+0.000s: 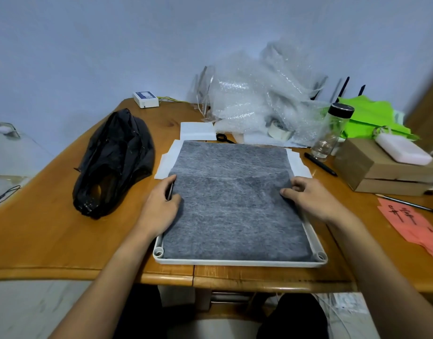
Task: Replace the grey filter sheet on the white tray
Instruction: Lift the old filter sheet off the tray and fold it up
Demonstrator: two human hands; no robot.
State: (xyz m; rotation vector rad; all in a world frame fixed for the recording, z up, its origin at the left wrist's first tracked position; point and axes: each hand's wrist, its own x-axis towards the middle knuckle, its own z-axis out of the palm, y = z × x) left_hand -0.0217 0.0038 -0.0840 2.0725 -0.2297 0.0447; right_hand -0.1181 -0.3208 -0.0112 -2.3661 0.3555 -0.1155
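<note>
Both hands are pressing the grey filter sheet (235, 204) down on the white tray (235, 262), left hand (159, 206) at 9 o'clock, right hand (308, 199) at 3 o'clock, black bag (115, 160) off left.

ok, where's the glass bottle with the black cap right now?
In the head view the glass bottle stands upright at the table's far right, between the bubble wrap pile and the cardboard box, with a black pen lying just in front.

One grey filter sheet (232, 204), one white tray (237, 262). Two hands: left hand (159, 206), right hand (310, 199). One black plastic bag (115, 162). One glass bottle (331, 133). One black pen (320, 164). Two cardboard boxes (381, 170), stacked. One heap of bubble wrap (259, 99).
</note>
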